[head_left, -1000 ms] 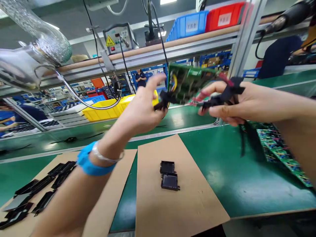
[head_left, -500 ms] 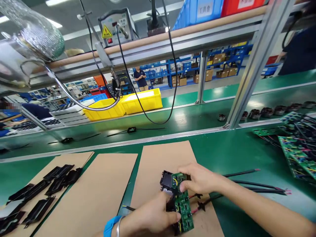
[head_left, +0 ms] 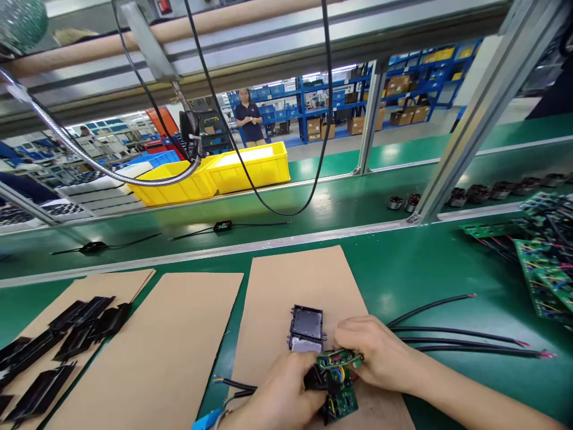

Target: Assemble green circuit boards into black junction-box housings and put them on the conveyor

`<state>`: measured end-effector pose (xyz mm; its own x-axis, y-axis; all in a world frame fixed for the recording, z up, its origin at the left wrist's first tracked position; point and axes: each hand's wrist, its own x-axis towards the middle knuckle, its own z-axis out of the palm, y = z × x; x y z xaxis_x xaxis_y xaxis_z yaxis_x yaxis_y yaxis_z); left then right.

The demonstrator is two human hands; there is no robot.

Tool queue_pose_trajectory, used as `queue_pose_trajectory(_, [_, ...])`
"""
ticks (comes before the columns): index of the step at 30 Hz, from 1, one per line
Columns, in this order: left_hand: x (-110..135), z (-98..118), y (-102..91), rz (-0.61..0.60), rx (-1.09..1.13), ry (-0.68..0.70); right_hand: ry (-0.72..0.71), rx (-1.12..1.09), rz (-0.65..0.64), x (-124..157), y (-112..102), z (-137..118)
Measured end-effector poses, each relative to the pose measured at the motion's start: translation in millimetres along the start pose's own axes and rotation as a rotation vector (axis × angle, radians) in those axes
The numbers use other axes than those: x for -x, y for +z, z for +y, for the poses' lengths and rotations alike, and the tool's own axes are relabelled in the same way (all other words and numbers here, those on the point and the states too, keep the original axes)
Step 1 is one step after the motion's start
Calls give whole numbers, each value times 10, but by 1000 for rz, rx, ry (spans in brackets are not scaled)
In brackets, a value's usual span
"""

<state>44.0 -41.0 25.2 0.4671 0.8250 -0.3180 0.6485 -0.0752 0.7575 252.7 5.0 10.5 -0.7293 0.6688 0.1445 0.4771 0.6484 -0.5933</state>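
On the brown cardboard sheet (head_left: pixel 308 280) at 6 o'clock, your left hand (head_left: pixel 282 400) and right hand (head_left: pixel 376 355) grip the green circuit board (head_left: pixel 339 385) between them, with the black plastic housing (head_left: pixel 307 325) at its 11 o'clock.

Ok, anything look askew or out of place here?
Nothing spilled or broken. The circuit board, gripped by the left hand and right hand, sits tilted by the black housing; black wires trail loose across the bench.

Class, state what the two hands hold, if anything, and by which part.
Both hold one small green circuit board: the right hand grips its far edge with the fingers, the left hand its left side.
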Motion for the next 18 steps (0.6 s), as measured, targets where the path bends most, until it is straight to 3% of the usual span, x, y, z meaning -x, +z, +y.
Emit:
queue_pose_trajectory(4, [2,-59,58,21,-37,22,81,-41,-91,94,52,-20])
queue_pose_trajectory(9, [2,-133,169,26,-193,26,-52,114,-68,231,253,-2])
queue_pose_trajectory(11, [23,-95,166,-7,-276,-18,-76,83,-49,260,233,-1])
queue_pose_trajectory(14, [119,53,52,-24,-418,-69,-20,-97,4,225,-10,-37])
queue_pose_trajectory(18, [307,240,-292,-28,-530,-29,81,-233,-2,42,-447,-124])
